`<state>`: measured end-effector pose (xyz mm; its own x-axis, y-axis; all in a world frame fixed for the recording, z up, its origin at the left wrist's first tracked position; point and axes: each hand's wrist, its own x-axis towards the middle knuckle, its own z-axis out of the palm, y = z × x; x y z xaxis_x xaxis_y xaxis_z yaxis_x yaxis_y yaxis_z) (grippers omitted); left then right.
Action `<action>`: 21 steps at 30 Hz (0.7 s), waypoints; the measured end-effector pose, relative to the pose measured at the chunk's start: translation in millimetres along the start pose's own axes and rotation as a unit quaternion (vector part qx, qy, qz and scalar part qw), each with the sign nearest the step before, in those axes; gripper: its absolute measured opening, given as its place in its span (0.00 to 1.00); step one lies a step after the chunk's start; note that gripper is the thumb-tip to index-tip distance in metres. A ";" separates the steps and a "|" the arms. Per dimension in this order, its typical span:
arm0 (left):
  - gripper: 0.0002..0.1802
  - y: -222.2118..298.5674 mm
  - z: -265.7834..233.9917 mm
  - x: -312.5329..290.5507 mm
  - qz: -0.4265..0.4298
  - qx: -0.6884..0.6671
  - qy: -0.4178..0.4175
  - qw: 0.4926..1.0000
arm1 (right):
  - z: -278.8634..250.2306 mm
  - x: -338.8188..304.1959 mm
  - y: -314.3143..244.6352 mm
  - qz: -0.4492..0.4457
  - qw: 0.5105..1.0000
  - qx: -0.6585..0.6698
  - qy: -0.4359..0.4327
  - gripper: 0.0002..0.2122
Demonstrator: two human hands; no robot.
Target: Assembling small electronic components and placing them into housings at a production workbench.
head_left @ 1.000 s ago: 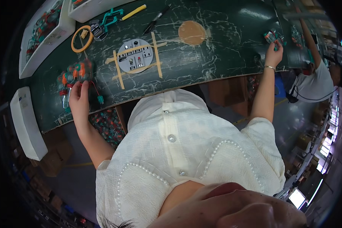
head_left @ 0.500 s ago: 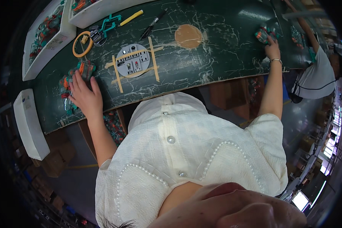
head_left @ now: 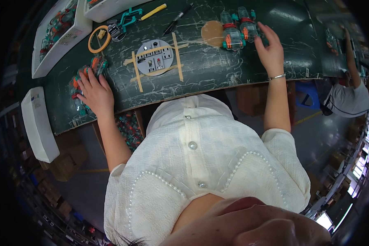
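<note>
"Which way do the two clear-and-orange assemblies (head_left: 233,36) point?"

"Away from the person: long axes side by side, far ends leaning slightly left. They sit on the green surface (head_left: 209,67), beside the tan disc (head_left: 211,34)."

"And each grip?"

"The right grip (head_left: 271,55) is released, fingers spread, just beside them. The left grip (head_left: 98,94) lies over another cluster (head_left: 98,64); whether it grasps, I cannot tell."

"Any writing?"

"A label (head_left: 70,36) on the white bin (head_left: 57,55), too small to read."
</note>
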<state>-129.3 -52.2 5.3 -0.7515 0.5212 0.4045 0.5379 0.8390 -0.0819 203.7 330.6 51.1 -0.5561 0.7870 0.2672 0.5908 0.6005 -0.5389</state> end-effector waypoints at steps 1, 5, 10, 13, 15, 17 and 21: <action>0.28 -1.1 0.3 0.4 0.000 0.003 0.000 1.000 | 5.5 0.0 -3.7 0.000 1.000 0.002 -0.001 0.23; 0.27 1.9 -2.1 -0.8 0.000 -0.001 0.007 1.000 | 29.2 4.8 -12.5 0.119 0.986 -0.118 -0.013 0.28; 0.31 3.0 -11.1 -2.0 -0.015 0.076 -0.037 0.996 | 24.8 15.9 -9.4 0.158 0.980 -0.110 -0.044 0.30; 0.34 17.7 -26.2 -1.5 0.015 -0.045 0.001 0.999 | 20.4 19.0 -12.7 0.179 0.983 -0.031 -0.005 0.29; 0.37 39.4 -36.5 3.9 0.056 -0.177 0.042 0.982 | 10.7 15.1 -19.3 0.210 0.976 0.041 0.043 0.28; 0.39 68.9 -57.7 -5.2 0.090 -0.242 0.060 0.964 | 14.8 7.0 -35.8 0.128 0.986 0.092 0.049 0.26; 0.40 128.2 -81.9 -14.3 0.211 -0.333 0.105 0.913 | 12.3 -34.0 -120.4 -0.014 0.962 0.263 -0.075 0.27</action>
<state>-18.3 35.1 63.7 -0.3721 0.6761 0.6360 0.9279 0.2531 0.2739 144.3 229.8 97.1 -0.6687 0.7189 0.1900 0.2194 0.4349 -0.8734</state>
